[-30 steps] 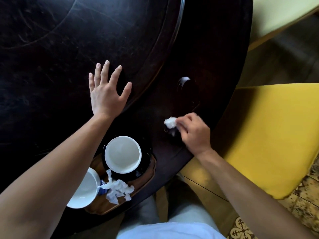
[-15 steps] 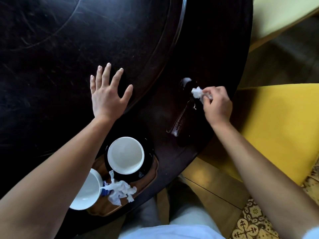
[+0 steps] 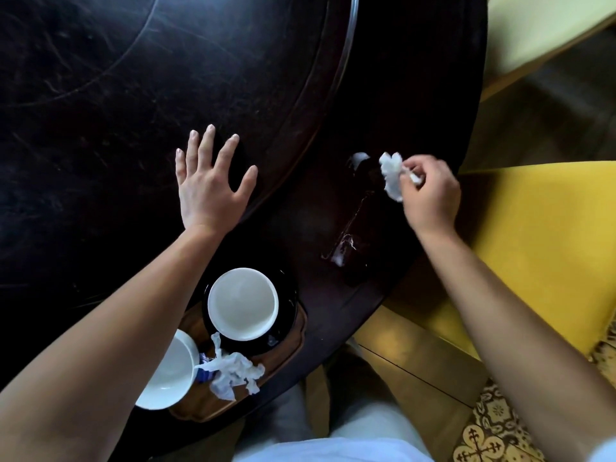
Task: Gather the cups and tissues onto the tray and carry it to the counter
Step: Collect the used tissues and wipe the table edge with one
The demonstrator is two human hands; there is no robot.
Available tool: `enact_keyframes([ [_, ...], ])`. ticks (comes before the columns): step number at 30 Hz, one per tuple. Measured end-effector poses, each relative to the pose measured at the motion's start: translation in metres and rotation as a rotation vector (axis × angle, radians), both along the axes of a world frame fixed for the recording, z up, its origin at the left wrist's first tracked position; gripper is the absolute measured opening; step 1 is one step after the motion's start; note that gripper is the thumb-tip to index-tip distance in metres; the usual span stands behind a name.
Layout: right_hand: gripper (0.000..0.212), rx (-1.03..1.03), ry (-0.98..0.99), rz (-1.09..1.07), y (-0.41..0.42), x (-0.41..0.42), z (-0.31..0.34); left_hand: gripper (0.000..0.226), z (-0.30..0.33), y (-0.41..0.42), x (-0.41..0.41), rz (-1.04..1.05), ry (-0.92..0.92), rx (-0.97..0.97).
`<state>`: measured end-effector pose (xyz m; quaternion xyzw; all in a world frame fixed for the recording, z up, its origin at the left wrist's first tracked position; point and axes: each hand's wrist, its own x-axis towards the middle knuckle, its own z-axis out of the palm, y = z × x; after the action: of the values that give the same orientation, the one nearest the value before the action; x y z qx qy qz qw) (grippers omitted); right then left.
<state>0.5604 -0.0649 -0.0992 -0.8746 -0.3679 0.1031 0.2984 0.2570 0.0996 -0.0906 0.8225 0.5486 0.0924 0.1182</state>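
Up by the table's edge, the right hand (image 3: pixel 430 195) pinches a crumpled white tissue (image 3: pixel 392 176) between curled fingers. The left hand (image 3: pixel 208 188) lies flat, fingers spread, on the dark round wooden table (image 3: pixel 100 111).

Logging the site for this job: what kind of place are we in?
Probably a dining room or restaurant: a large round dark table with a raised centre turntable, yellow cushioned chairs, and patterned floor tiles.
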Motion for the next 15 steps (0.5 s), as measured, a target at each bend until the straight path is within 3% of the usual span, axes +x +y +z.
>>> enact_keyframes([
  [5,0.026,-0.172,0.003,0.075,0.009,0.002,-0.009,0.065,0.0,0.0,-0.001,-0.001,-0.003,0.005],
  [11,0.024,-0.137,-0.003,0.352,-0.038,-0.065,-0.011,0.064,-0.001,0.0,0.0,-0.002,0.005,0.007],
  [15,0.018,-0.078,0.106,0.305,-0.056,-0.077,-0.001,0.064,0.0,0.0,-0.001,-0.003,0.003,0.005],
])
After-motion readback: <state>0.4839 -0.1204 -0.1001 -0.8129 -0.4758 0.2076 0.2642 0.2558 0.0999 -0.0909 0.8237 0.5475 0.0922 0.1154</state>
